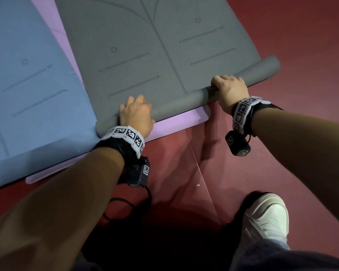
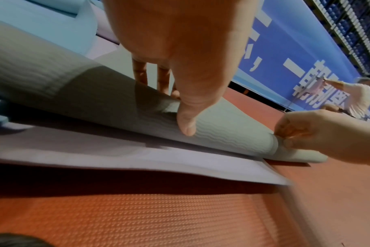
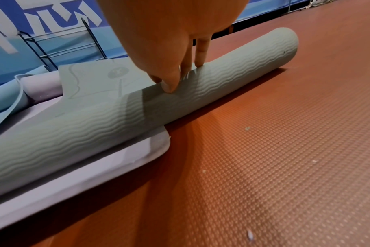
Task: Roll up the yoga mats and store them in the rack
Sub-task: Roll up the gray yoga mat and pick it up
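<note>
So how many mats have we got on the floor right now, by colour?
Grey mat, near end rolled under both hands: 1
Blue mat, flat: 1
Purple mat, flat under the other two: 1
Total: 3 mats

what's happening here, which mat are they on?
A person is rolling up the grey-green foam yoga mat from its near end. The left hand and right hand both grip the rolled part, which is only a thin tube; most of the mat lies flat. It overlaps a lilac mat beside a flat light blue mat on the red textured floor. A wire rack stands beyond, at a blue wall banner.
</note>
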